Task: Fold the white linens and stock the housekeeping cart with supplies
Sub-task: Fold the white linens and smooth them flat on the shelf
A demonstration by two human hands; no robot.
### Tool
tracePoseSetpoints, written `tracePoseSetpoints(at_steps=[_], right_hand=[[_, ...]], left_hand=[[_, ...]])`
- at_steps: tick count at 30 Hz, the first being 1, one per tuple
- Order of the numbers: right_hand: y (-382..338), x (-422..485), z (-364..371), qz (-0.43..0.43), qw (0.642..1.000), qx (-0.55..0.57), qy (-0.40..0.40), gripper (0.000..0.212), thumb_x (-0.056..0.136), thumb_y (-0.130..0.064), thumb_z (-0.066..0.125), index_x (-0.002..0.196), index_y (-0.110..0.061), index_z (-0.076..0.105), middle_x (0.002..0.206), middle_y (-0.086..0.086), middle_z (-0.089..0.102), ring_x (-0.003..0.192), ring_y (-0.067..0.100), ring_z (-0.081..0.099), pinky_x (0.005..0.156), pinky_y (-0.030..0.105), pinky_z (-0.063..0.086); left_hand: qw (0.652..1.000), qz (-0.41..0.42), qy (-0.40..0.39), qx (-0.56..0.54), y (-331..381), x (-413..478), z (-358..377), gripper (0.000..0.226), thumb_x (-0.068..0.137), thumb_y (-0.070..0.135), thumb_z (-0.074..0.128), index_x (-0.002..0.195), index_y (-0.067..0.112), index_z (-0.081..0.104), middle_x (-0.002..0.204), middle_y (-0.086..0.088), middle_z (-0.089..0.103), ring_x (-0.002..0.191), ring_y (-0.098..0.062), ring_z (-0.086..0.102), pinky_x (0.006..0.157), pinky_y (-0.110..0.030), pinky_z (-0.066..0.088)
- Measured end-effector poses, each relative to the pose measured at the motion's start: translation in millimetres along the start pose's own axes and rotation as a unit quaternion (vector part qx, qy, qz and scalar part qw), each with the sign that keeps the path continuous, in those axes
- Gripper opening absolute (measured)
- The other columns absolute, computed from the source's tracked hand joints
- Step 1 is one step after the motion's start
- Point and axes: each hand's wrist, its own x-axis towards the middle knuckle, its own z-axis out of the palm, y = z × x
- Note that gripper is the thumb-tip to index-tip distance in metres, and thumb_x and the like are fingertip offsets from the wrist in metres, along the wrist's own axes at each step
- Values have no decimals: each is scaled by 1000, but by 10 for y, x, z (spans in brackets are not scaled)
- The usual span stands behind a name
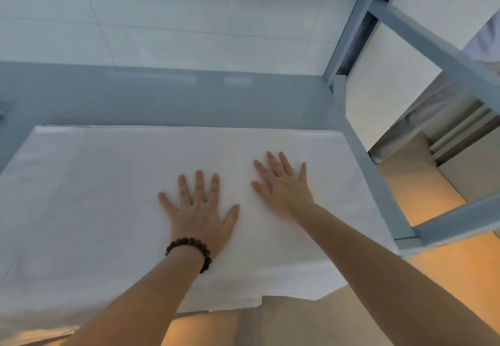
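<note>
A large white linen [94,210] lies spread flat on a blue-grey shelf surface [162,102], its near edge hanging over the front. My left hand [200,210], with a brown bead bracelet on the wrist, presses flat on the linen with fingers spread. My right hand [284,186] lies flat on the linen just to the right, fingers apart too. Neither hand holds anything.
A blue-grey metal frame post [378,177] and crossbars [422,37] stand at the right of the shelf. A pale tiled wall [189,15] rises behind. An orange-tan floor [460,264] and stacked white fabric [446,118] show at the right.
</note>
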Motion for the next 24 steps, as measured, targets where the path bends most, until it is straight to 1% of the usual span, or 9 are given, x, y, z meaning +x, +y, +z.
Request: tracePoseSetpoints(at_steps=[2,3,7,10,12,15,17,21,24], right_hand=[[-102,-234,117,-33,999,-17,-6,67,87,-69,7,148,-44,-4,159,-11,-12,146,13,-14,114,58,-9],[5,-314,128,-14,1000,-21,0,67,87,-69,6,148,-45,-6,159,-12,-13,146,12,-14,115,55,-8],[792,-593,77,165,986,-2,31,62,94,-62,6,150,-39,-6,160,-8,-10,147,14,-10,118,48,-4],[892,-690,47,251,968,26,19,60,99,-53,12,152,-30,-2,161,-2,-7,148,19,-8,117,53,-2],[555,-626,63,216,975,42,20,57,101,-48,17,153,-28,4,161,-2,-4,148,21,-6,116,56,-4],[-222,-442,127,70,995,62,35,52,102,-43,21,152,-32,9,161,-4,-1,148,18,-5,115,52,-6],[-664,-315,149,20,996,76,44,50,103,-40,20,152,-33,12,161,-4,1,148,17,-5,118,48,-7],[-998,-172,200,55,994,66,65,51,102,-42,16,152,-33,9,161,-5,2,148,14,-5,118,46,-6],[-1017,-173,266,63,995,32,69,58,98,-53,12,152,-34,5,161,-6,0,148,14,-5,118,46,-7]], left_hand=[[1000,1,0,-2,-4,-5,6,83,78,73,-11,150,32,-12,161,1,-10,145,-34,-14,107,-69,-8],[1000,2,1,-2,-5,-6,6,83,78,73,-11,150,33,-12,161,1,-10,145,-34,-13,107,-69,-8],[1000,10,-3,-5,1,-5,-1,83,79,72,-10,151,32,-10,161,0,-8,146,-34,-11,107,-70,-5],[1000,14,-6,-1,10,-7,-6,82,80,72,-7,151,31,-11,161,-1,-9,146,-35,-11,107,-71,-4],[1000,16,-8,3,20,-18,-16,81,82,71,-5,151,30,-10,161,-1,-9,146,-35,-12,106,-70,-7],[999,24,-24,-14,21,-1,-44,72,90,62,5,152,29,-7,161,-3,-10,145,-35,-15,109,-67,-11],[997,49,-37,-44,-27,16,-80,62,95,51,11,152,32,-3,161,-2,-11,145,-31,-16,112,-60,-12],[995,93,-26,-28,-492,-10,-119,59,93,53,2,150,41,-5,161,7,-10,147,-22,-14,115,-55,-10],[999,29,-30,5,-1079,-55,-137,66,85,65,-5,147,45,-13,160,10,-14,146,-25,-15,112,-62,-8]])
